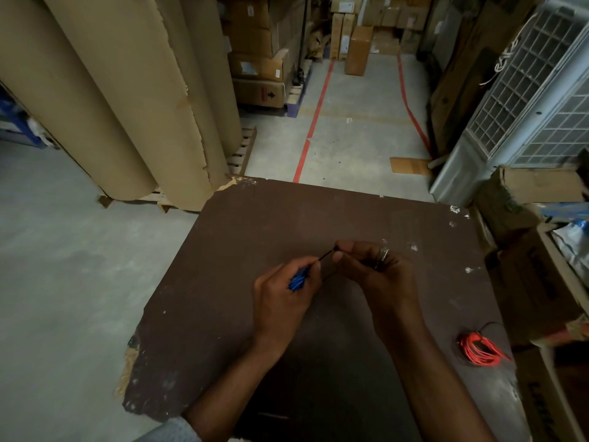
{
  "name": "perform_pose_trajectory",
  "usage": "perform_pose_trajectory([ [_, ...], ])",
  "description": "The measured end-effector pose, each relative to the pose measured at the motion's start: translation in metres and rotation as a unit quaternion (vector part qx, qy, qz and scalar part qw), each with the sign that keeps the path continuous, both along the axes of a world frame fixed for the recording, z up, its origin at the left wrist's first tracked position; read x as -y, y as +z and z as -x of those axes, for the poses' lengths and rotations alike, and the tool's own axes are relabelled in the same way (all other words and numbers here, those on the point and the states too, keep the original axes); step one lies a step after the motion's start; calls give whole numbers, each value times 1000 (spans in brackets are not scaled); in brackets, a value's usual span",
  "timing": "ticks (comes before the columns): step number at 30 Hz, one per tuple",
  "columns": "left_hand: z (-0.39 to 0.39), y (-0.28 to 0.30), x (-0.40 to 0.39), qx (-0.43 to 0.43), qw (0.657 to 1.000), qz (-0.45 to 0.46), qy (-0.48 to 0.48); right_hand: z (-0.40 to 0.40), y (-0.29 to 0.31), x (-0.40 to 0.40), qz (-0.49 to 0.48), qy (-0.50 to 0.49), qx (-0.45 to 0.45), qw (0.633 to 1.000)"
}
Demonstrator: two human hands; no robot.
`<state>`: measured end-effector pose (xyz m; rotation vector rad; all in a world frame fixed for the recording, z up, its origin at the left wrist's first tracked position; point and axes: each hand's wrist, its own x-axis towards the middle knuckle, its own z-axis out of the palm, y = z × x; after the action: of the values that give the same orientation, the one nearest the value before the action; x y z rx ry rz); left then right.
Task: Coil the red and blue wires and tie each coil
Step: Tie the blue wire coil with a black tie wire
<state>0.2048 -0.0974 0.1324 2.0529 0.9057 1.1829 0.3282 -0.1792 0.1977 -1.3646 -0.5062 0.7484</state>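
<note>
Two hands are raised over a chipped brown board [242,314] on concrete floor [63,282]. A blue coil [298,280] is gripped by the left hand [283,295]; its black tie [325,257] is pinched by the right hand [379,269]. A red coil [479,349] lies at four o'clock, cardboard rolls [111,90] at ten.

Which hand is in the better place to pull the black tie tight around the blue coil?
The right hand, probably. It already pinches the free end of the black tie, while the left hand is busy gripping the blue coil and should keep it steady.

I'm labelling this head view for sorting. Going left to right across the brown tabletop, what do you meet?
Left hand gripping the blue wire coil → thin black tie stretched between the hands → right hand pinching the tie → red wire coil lying near the brown table's right edge.
</note>
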Motion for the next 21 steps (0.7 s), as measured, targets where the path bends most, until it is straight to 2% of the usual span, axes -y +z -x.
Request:
perform_pose_trajectory([
  [21,6,-6,-1,-10,999,-40,-4,-8,-14,1,50,23,-15,998],
])
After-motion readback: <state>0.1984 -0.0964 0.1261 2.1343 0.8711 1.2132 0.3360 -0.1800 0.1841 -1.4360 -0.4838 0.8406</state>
